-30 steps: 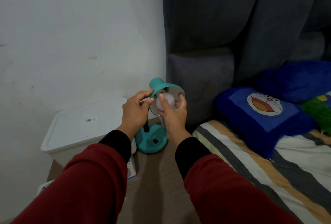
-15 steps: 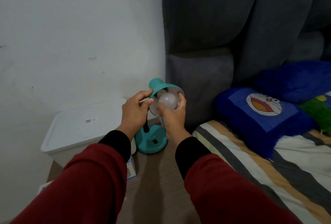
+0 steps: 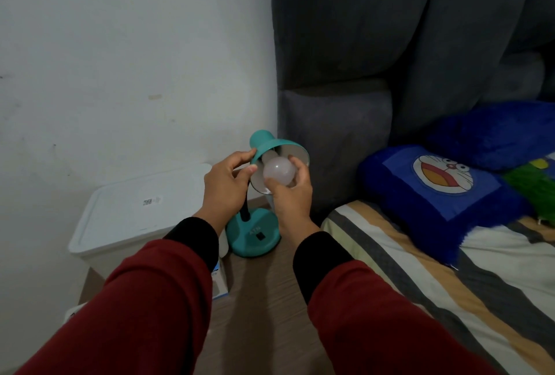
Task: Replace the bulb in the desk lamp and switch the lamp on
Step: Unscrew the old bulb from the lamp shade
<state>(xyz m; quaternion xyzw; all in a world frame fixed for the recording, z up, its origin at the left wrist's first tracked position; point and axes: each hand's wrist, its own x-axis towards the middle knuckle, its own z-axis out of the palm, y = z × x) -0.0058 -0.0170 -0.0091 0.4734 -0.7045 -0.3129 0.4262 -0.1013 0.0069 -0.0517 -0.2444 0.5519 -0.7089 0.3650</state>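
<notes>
A small teal desk lamp stands on a wooden bedside surface, its round base point(image 3: 255, 238) carrying a black rocker switch point(image 3: 260, 236). The teal shade point(image 3: 267, 144) is tipped so its white inside faces me. My left hand point(image 3: 223, 188) pinches the shade's left rim between thumb and fingers. My right hand point(image 3: 289, 194) grips a white globe bulb point(image 3: 277, 175) at the shade's mouth, with the bulb's neck reaching into the shade. The lamp is unlit. Whether the bulb's base sits in the socket is hidden.
A white lidded plastic bin point(image 3: 135, 212) stands left of the lamp against the white wall. A small blue-and-white box point(image 3: 218, 283) lies below my left wrist. A grey padded headboard point(image 3: 333, 140) rises behind; a striped bed point(image 3: 420, 278) with blue cushions point(image 3: 435, 191) lies right.
My right hand has turned around the bulb, and the bulb now shows more fully at the shade's mouth. My left hand stays on the shade's rim.
</notes>
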